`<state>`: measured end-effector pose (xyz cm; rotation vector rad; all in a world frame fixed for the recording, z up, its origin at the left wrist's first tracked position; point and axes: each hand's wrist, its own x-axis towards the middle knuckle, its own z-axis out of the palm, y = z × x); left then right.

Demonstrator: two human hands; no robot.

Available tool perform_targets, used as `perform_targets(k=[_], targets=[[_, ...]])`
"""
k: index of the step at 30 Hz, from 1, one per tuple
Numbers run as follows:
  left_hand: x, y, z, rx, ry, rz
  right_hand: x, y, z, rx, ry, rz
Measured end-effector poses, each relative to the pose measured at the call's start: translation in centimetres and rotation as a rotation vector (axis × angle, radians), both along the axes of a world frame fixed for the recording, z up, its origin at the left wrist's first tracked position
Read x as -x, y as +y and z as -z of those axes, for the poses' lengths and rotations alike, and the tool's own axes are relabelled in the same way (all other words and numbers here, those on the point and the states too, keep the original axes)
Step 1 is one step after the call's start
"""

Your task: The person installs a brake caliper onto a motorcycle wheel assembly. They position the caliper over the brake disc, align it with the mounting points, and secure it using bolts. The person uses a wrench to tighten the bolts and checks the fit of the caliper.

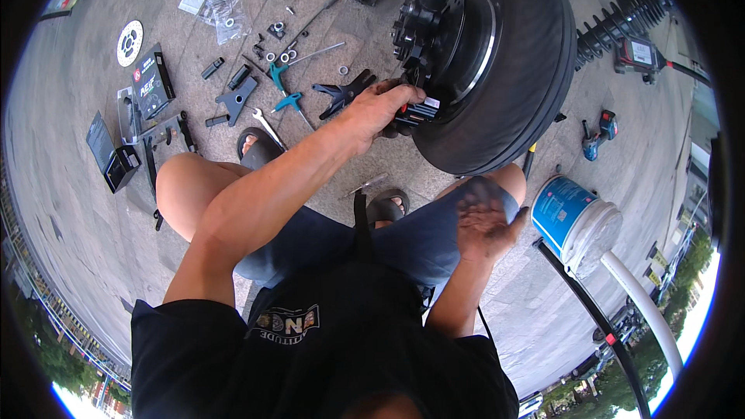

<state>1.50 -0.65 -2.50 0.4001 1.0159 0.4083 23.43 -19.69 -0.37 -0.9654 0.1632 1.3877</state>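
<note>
- the right hand (487, 221) hangs open over the right knee, palm up and smudged dark, fingers loosely spread, holding nothing.
- just beside it on the pavement stands a blue and white bucket (574, 221).
- the left hand (380, 109) reaches forward past the sandalled feet, fingers curled around a small black part (417, 112) (with a pale label) pressed against the lower edge of the wheel.
- the black tyre (516, 70) stands upright, its hub (446, 31) facing the person, with a coil spring (625, 19) beyond it.
- left of the hand, tools lie scattered on the ground: teal-handled t-wrenches (283, 85), a flat spanner (266, 124), washers (283, 56).
- farther left sit black boxes (151, 81) and a brake disc (129, 43); a cordless drill (599, 136) lies right of the tyre.
</note>
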Motion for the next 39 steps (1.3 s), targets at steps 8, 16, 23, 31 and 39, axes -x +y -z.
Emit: perform_targets(k=[8, 16, 23, 31, 39], targets=[[-0.3, -0.1, -0.1, 0.035, 0.058, -0.034, 2.2, 4.3, 10.7, 0.461, -0.045, 0.157], [-0.3, -0.1, 0.0, 0.005, 0.046, -0.022, 5.4, 6.5, 10.2, 0.375, 0.083, 0.195], [-0.2, -0.1, 0.4, -0.005, 0.019, -0.007, 3.0, 0.0, 1.9, 0.304, -0.07, 0.07], [-0.3, -0.3, 0.0, -0.05, 0.046, -0.035, 3.3, 2.3, 6.0, 0.483, -0.072, 0.145], [-0.5, -0.4, -0.3, -0.041, 0.012, -0.102, 5.3, 5.4, 8.5, 0.352, 0.054, 0.096]])
